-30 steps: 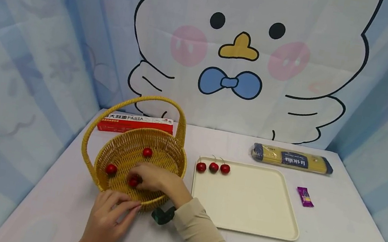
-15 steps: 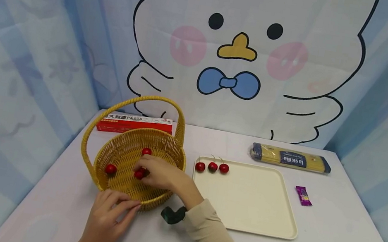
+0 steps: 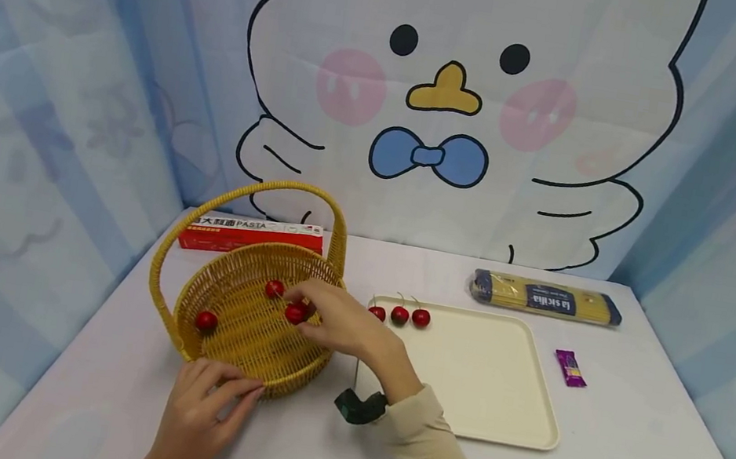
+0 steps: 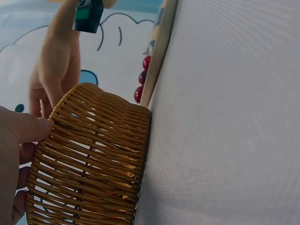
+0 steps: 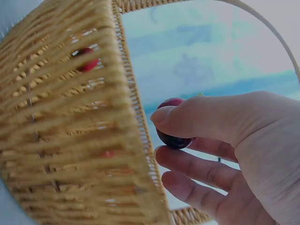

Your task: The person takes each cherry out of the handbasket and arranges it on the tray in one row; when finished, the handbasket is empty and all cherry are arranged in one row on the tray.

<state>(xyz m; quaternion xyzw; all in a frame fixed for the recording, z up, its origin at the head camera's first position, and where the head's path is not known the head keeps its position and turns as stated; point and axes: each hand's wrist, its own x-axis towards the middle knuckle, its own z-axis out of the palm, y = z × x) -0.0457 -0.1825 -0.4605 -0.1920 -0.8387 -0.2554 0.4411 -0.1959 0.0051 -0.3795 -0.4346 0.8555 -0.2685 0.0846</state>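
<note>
A yellow wicker basket (image 3: 294, 381) with a tall arched handle stands on the left of the table. My left hand (image 3: 202, 415) grips its near rim, and the thumb lies against the weave in the left wrist view. Above the basket's right side, my right hand (image 3: 353, 326) pinches a dark red cherry (image 5: 176, 136) between thumb and fingers. Two more cherries lie inside: one cherry (image 3: 207, 321) at the left, another cherry (image 3: 274, 289) farther back. On the cream tray (image 3: 473, 388), a row of cherries (image 3: 399, 315) with stems sits along the back left corner.
A red pasta box (image 3: 253, 236) lies behind the basket. At the back right is a clear pack of spaghetti (image 3: 546, 298). A small purple packet (image 3: 570, 368) rests right of the tray. A printed curtain surrounds the table.
My right hand has lifted the cherry from the basket's floor and moved it right and up, toward the tray side. The left hand stays on the rim.
</note>
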